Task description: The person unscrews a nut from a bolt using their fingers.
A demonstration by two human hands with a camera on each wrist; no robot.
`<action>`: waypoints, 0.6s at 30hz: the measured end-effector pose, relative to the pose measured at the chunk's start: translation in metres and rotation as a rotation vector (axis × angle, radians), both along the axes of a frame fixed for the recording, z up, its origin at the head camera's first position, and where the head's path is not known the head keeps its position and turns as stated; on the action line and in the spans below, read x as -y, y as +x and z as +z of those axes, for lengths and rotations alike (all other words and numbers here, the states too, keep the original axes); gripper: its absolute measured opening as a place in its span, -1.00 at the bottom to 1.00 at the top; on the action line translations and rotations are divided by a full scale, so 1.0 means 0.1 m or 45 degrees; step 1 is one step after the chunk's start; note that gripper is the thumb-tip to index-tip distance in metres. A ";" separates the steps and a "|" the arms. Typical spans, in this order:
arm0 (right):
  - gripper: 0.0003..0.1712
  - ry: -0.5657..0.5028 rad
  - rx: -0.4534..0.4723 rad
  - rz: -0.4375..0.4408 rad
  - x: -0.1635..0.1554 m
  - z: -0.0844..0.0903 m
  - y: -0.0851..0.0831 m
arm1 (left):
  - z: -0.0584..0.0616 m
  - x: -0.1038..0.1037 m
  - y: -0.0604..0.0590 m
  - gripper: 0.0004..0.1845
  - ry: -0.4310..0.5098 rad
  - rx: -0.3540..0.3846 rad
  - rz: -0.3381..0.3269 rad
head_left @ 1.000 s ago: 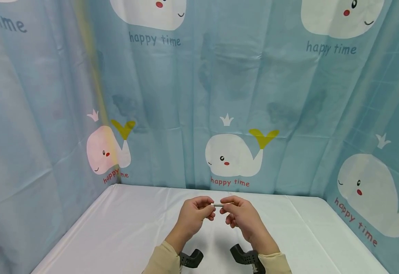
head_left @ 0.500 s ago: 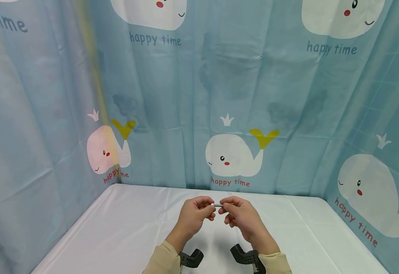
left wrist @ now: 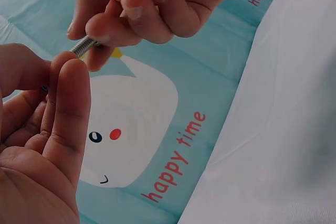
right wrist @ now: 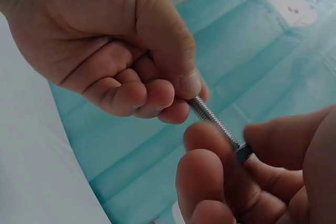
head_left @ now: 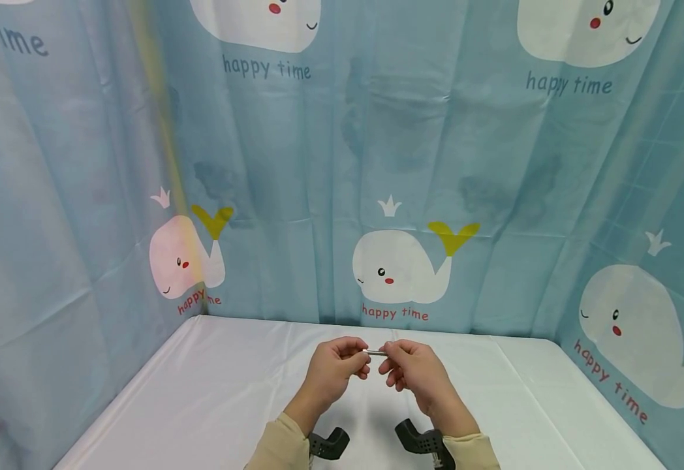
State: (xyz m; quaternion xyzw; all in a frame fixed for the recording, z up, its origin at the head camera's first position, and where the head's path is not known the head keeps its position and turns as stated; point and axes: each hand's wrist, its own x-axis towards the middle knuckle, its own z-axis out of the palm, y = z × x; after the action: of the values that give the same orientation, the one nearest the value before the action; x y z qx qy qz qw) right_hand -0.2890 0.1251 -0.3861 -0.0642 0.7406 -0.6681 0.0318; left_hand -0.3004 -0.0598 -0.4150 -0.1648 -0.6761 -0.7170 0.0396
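Bolt: a threaded bolt point(right wrist: 212, 119) hangs level between my hands, above the white surface point(head_left: 213, 391).
Left hand point(head_left: 331, 372): fingers pinch one end — steadying it.
Right hand point(head_left: 415, 372): fingers clasp the other end, where something dark sits; I cannot tell what.
Room: whale curtain point(head_left: 401, 196) well behind, open surface either side.

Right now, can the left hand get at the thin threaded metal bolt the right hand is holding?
Probably yes, it looks there already. The left hand pinches one end of the thin threaded metal bolt while the right hand pinches the other. Both are raised above the white table, and nothing sits between them.
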 end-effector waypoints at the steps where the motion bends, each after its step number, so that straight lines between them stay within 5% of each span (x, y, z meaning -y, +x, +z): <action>1: -0.63 -0.014 -0.001 0.005 0.00 0.00 0.00 | 0.00 0.00 0.00 -0.86 0.002 -0.001 -0.001; 9: -0.37 0.025 0.041 0.041 0.00 -0.01 0.00 | 0.02 0.01 0.01 -0.86 0.014 -0.011 -0.006; 18: -0.73 -0.029 -0.038 0.063 0.00 -0.01 0.00 | 0.01 0.01 0.00 -0.87 0.005 0.003 0.007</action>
State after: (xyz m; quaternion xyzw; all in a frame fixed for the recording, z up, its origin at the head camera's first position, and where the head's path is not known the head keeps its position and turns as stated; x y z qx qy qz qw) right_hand -0.2893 0.1255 -0.3867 -0.0931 0.7314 -0.6745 0.0365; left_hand -0.3000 -0.0606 -0.4141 -0.1620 -0.6752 -0.7185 0.0410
